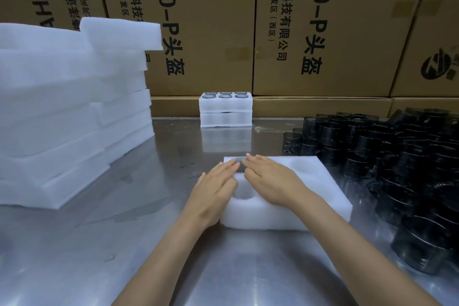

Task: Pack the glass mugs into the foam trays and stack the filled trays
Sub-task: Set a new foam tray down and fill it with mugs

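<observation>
On the steel table (74, 243), a white foam tray (320, 189) lies near the middle, its round pockets facing up. One dark glass mug (240, 163) sits in the tray's far-left pocket, only its rim showing. Both hands lie flat on it with straight fingers — the left hand (213, 186) from the left, the right hand (268, 181) from the right — gripping nothing. At the far edge stands a stack of two filled trays (225, 112), six mug rims visible on top. A crowd of loose dark mugs (397, 156) fills the right side; a tall pile of empty foam trays (69, 112) rises on the left. Printed cardboard boxes (310, 32) wall the back.
</observation>
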### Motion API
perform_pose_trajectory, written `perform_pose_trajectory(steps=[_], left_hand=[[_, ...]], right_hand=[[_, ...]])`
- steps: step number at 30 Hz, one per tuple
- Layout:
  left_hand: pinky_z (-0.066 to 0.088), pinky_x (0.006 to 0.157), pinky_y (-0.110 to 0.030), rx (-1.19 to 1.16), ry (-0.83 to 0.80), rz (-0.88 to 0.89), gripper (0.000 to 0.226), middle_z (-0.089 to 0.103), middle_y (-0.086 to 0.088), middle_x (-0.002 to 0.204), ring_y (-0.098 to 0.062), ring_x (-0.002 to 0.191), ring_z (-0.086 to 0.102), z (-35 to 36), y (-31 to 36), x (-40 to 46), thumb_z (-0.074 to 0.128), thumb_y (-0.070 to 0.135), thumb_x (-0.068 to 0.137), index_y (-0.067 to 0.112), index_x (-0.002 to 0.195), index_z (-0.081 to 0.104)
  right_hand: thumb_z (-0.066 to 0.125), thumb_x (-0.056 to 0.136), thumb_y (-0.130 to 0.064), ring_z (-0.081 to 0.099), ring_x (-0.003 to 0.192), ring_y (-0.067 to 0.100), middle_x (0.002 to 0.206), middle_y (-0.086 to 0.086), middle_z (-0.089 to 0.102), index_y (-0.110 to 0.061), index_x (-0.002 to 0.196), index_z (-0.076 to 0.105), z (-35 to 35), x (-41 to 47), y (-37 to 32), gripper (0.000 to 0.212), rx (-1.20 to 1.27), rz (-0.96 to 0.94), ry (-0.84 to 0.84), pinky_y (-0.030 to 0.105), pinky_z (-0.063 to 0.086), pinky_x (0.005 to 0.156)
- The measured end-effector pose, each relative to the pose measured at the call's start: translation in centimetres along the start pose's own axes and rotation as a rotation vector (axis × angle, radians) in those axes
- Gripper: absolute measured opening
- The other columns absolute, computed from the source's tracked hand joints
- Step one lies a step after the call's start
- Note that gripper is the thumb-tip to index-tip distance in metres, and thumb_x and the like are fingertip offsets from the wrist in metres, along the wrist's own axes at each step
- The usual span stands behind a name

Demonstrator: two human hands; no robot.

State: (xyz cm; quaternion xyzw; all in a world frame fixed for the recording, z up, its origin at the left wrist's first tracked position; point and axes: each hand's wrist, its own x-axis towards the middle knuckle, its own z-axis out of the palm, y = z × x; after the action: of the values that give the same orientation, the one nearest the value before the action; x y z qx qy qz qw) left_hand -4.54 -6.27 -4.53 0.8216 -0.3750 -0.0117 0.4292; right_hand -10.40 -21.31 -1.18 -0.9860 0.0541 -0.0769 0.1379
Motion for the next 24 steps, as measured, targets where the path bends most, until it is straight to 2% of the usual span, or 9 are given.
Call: perform_pose_trajectory(steps=[4,7,8,10,14,16,18,21,24], left_hand=[[0.010,0.119,-0.040,-0.149,0.045,0.019,0.058,0.031,0.021,0.147,0.005,0.138,0.021,0.2,0.1,-0.3,0.034,0.046,0.083,0.031,0.138,0.043],[0.020,0.112,-0.017,-0.292,0.112,0.064,0.040,0.041,0.016,0.143,0.009,0.132,0.030,0.2,0.7,-0.6,0.041,0.042,0.083,0.041,0.122,0.051],[0.023,0.106,-0.009,-0.322,0.129,0.066,0.034,0.044,0.015,0.141,0.010,0.130,0.033,0.2,0.8,-0.6,0.043,0.041,0.082,0.044,0.115,0.053],[0.026,0.098,-0.004,-0.356,0.148,0.065,0.029,0.049,0.014,0.137,0.008,0.127,0.038,0.2,1.1,-0.5,0.046,0.041,0.081,0.044,0.108,0.058],[0.031,0.101,-0.018,-0.203,0.219,0.209,0.035,0.058,0.020,0.120,0.004,0.120,0.046,0.1,1.5,-0.5,0.045,0.050,0.077,0.034,0.100,0.065],[0.032,0.099,-0.019,-0.062,0.229,0.314,0.038,0.060,0.024,0.111,0.006,0.113,0.049,0.1,1.7,-0.8,0.044,0.049,0.078,0.027,0.096,0.069],[0.035,0.097,-0.023,0.068,0.218,0.377,0.038,0.064,0.019,0.104,0.002,0.107,0.053,0.1,1.9,-1.0,0.046,0.046,0.078,0.022,0.093,0.071],[0.038,0.092,-0.026,0.177,0.208,0.414,0.035,0.067,0.015,0.098,-0.004,0.100,0.057,0.1,2.3,-1.3,0.048,0.044,0.076,0.021,0.090,0.071],[0.038,0.090,-0.023,0.208,0.200,0.414,0.035,0.067,0.016,0.098,-0.005,0.098,0.057,0.0,2.4,-1.4,0.049,0.044,0.075,0.021,0.091,0.070]], right_hand=[[0.032,0.100,-0.040,0.028,0.139,0.010,0.148,-0.008,0.040,-0.026,0.141,0.042,-0.4,0.2,0.3,0.045,0.183,0.028,0.194,0.031,0.028,0.105],[0.042,0.098,-0.032,0.044,0.128,0.019,0.138,-0.001,0.052,-0.019,0.134,0.052,-2.0,0.8,2.1,0.040,0.304,0.118,0.485,0.032,0.035,0.101],[0.043,0.097,-0.030,0.045,0.127,0.022,0.138,0.002,0.051,-0.016,0.133,0.052,-2.7,1.0,3.1,0.039,0.281,0.166,0.552,0.033,0.036,0.101],[0.043,0.096,-0.026,0.041,0.128,0.026,0.143,0.005,0.044,-0.013,0.134,0.049,-4.1,1.4,5.5,0.041,0.206,0.300,0.616,0.037,0.037,0.100],[0.042,0.097,-0.019,0.027,0.136,0.030,0.154,0.006,0.023,-0.010,0.143,0.033,-5.8,1.7,9.3,0.048,0.064,0.535,0.577,0.045,0.038,0.099],[0.045,0.097,-0.018,0.028,0.134,0.032,0.151,0.009,0.029,-0.008,0.143,0.031,-6.2,1.9,10.5,0.049,-0.033,0.600,0.506,0.044,0.040,0.095],[0.049,0.096,-0.018,0.034,0.128,0.033,0.140,0.014,0.041,-0.007,0.135,0.039,-6.3,1.9,11.3,0.042,-0.161,0.639,0.435,0.042,0.042,0.087],[0.051,0.095,-0.018,0.037,0.121,0.032,0.127,0.014,0.049,-0.008,0.125,0.050,-6.3,1.7,12.0,0.032,-0.359,0.641,0.400,0.039,0.040,0.080],[0.050,0.095,-0.016,0.039,0.116,0.030,0.117,0.011,0.055,-0.012,0.114,0.060,-6.0,1.6,12.4,0.022,-0.435,0.607,0.365,0.036,0.035,0.074]])
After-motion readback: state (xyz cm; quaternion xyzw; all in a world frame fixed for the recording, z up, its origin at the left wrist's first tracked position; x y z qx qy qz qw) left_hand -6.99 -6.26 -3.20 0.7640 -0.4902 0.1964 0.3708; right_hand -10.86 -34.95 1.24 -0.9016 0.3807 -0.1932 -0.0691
